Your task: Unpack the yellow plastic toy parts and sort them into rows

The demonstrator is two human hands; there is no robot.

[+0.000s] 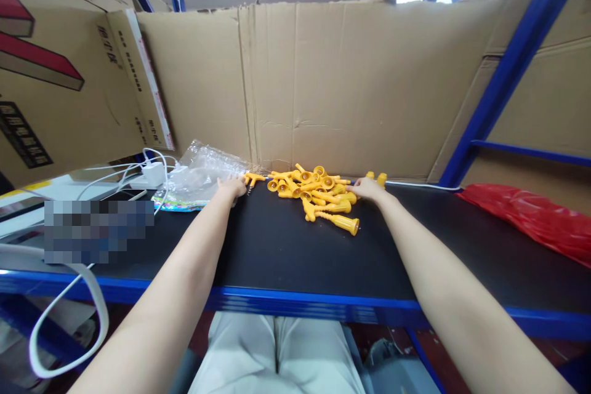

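Note:
My left hand (232, 186) reaches to the back of the black tabletop, at the edge of a clear plastic bag (207, 166). Its fingers look spread. Beside its thumb lies a yellow T-handled corkscrew (253, 178) with a metal spiral; whether they touch is hard to tell. Against the right side of a pile of yellow corkscrew parts (318, 181) rests my right hand (368, 188), fingers pointing left and partly hidden. Some yellow pieces (381, 179) show behind that hand. A corkscrew in a ribbed yellow sleeve (341, 223) lies nearest me.
A cardboard wall (341, 86) closes off the back. White chargers (154, 173) and cables lie at left, with a blurred-out patch (92, 231) before them. A red plastic bag (530, 215) lies at right. Blue metal edging (314, 301) runs along the front.

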